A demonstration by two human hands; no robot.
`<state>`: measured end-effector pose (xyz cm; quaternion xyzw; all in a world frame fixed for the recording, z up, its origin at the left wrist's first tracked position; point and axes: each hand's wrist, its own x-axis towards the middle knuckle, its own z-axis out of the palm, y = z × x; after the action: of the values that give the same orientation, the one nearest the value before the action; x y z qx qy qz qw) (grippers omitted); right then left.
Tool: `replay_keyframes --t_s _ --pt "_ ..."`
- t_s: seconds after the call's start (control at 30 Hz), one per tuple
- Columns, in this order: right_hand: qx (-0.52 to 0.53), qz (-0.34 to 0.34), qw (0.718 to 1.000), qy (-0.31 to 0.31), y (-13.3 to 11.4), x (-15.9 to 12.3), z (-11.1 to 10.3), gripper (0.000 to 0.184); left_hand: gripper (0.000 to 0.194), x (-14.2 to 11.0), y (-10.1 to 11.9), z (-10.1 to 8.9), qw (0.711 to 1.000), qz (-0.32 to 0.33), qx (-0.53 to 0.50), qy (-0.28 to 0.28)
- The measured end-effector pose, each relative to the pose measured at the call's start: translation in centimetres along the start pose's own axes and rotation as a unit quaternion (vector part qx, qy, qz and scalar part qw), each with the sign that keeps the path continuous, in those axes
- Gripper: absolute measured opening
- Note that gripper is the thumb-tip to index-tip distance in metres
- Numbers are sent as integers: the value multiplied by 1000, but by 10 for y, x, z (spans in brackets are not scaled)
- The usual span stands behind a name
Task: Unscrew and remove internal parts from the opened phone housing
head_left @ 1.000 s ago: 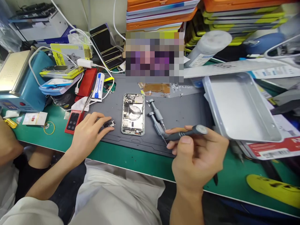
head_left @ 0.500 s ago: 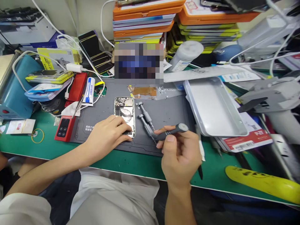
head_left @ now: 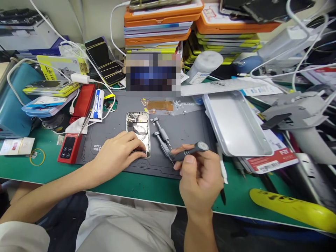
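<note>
An opened phone [head_left: 138,127] with its insides showing lies on a dark grey work mat [head_left: 189,131]. My left hand [head_left: 118,154] rests over the phone's lower end, fingertips pressed together there; what they pinch is hidden. My right hand [head_left: 201,175] hovers over the mat's front edge, closed round a dark screwdriver [head_left: 190,151] whose tip points left. The tip is close to two grey screwdrivers [head_left: 160,134] lying on the mat right of the phone.
A metal tray [head_left: 236,122] lies right of the mat, with a grey handheld tool [head_left: 296,112] beyond it. A red device [head_left: 68,148] and a white tube [head_left: 98,105] are on the left. Stacked orange cases [head_left: 160,21] and cables crowd the back. A yellow object [head_left: 294,206] lies front right.
My left hand left the small black part's spot on the mat and moved right onto the phone's lower end; the part no longer shows. My right hand kept the screwdriver.
</note>
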<state>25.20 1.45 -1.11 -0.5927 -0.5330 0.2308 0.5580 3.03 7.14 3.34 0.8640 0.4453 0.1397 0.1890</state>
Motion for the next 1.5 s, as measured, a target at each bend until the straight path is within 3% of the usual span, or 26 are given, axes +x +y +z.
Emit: replay_keyframes --t_s 0.13,0.23,0.47,0.57,0.7,0.87,1.03,1.2,1.37,1.5 --pt "0 3 1000 -2 0 1 1 18 12 0 1 0 1000 9 15 8" --pt "-1 5 1000 -6 0 1 1 19 11 -2 5 -2 994 54 90 28" --pt "-9 -4 1000 -6 0 2 1 19 24 -14 10 -5 951 209 214 80" --pt "-17 -2 1000 -1 1 2 3 19 34 -24 6 1 929 244 266 88" --pt "-14 -11 1000 5 3 2 4 19 39 -31 0 8 924 254 271 89" --pt "-10 -24 1000 17 7 1 5 20 30 -24 -3 2 917 283 277 56" --pt "14 -37 999 22 6 3 7 15 23 -16 -7 -1 914 295 265 91" --pt "90 -16 995 45 -12 20 4 10 17 -15 -15 4 918 297 231 123" --pt "109 32 992 -53 -37 60 7 27 13 -16 -15 7 915 293 246 127" --pt "122 -14 986 -116 -53 89 28 43 16 -20 -13 4 905 294 278 133"
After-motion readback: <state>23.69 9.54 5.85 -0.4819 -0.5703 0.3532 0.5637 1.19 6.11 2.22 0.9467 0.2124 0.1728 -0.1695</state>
